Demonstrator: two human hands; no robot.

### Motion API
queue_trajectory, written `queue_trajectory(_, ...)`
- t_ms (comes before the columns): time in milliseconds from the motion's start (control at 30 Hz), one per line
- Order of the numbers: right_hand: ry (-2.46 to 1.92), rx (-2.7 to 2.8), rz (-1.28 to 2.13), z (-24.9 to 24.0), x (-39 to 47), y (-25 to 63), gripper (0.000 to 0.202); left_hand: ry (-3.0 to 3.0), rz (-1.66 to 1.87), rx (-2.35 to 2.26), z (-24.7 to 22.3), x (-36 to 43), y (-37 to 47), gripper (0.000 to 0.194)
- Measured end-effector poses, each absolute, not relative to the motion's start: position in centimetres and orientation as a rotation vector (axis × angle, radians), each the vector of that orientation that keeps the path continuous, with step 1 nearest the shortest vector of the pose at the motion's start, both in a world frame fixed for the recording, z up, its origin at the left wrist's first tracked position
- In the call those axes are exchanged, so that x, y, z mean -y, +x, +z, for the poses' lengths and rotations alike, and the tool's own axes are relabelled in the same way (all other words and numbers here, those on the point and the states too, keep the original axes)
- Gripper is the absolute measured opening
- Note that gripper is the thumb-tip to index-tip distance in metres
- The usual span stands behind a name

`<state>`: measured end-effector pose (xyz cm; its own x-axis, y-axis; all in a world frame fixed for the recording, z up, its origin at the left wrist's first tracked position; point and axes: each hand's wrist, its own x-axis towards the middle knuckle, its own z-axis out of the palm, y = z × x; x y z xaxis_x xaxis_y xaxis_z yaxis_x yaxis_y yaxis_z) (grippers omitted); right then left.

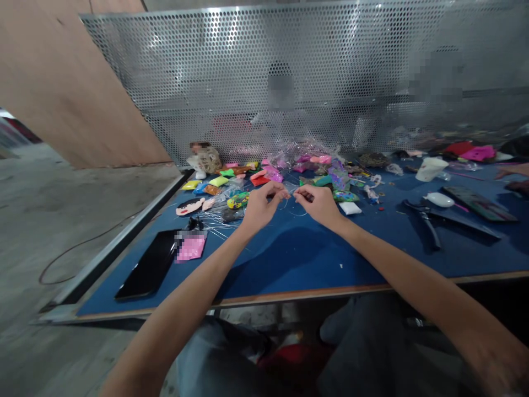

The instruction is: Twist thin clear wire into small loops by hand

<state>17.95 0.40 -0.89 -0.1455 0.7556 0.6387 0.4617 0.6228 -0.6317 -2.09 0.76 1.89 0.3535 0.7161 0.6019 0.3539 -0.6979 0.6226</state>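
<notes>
My left hand (266, 203) and my right hand (316, 201) are raised over the middle of the blue table (289, 264), fingertips nearly meeting. Both hands pinch with thumb and fingers. A thin, clear wire (298, 214) curves below and between them, and its ends run to the fingertips. Beyond the hands are colourful packets, among them a red one (259, 180) and a crumpled clear wrap (303, 151). Left of my left hand lies a yellow patterned packet (237, 200). A white packet (350, 208) rests just right of my right hand.
A black tablet (147, 264) and a pink packet (192, 247) lie at the left. On the right are black-handled shears (430, 223), a phone (479, 204), a white cup (431, 169) and another person's hand (512, 172). A perforated metal screen (248, 71) stands behind the table.
</notes>
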Motion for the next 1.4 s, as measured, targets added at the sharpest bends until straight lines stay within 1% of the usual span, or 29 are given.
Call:
queue_trajectory(133,-0.916,1.713,0.642,-0.9,-0.6,18.2,0.02,2.311,1.293,-0.924,2.2,-0.4,-2.2,0.015)
queue_trajectory(267,-0.881,1.709,0.734,-1.1,-0.6,18.1,0.021,2.307,1.307,-0.919,2.3,-0.1,-2.1,0.019)
queue_trajectory(467,-0.912,1.782,0.63,-0.9,-0.2,17.7,0.019,2.341,1.265,-0.893,2.5,-0.3,-2.3,0.025)
queue_trajectory(600,-0.944,1.804,0.46,-0.6,0.0,17.7,0.019,2.421,1.169,-0.906,2.9,-0.4,-2.6,0.03)
queue_trajectory(767,-0.955,1.838,0.302,-0.6,0.4,17.7,0.018,2.559,1.19,-0.992,3.1,-0.3,-2.9,0.029)
queue_trajectory(900,-0.989,1.865,0.286,-0.8,0.5,17.5,0.018,2.633,1.065,-1.085,3.1,-0.2,-2.9,0.03)
queue_trajectory(1000,-0.975,1.901,0.264,-0.8,0.6,17.6,0.02,2.584,1.107,-1.147,2.9,-0.4,-2.9,0.032)
queue_trajectory(1100,-0.96,1.913,0.251,-0.6,0.7,17.6,0.022,2.514,1.203,-1.214,2.7,-0.5,-2.7,0.03)
queue_trajectory(1233,-0.98,1.801,0.395,-0.4,0.6,17.5,0.023,2.53,1.347,-1.258,2.5,-0.3,-2.6,0.028)
queue_trajectory(1333,-0.991,1.663,0.578,-0.6,0.3,17.5,0.026,2.625,1.338,-1.23,2.3,-0.3,-2.6,0.043)
queue_trajectory(1400,-0.986,1.625,0.674,-0.8,0.0,17.5,0.029,2.69,1.254,-1.197,2.0,-0.5,-2.8,0.047)
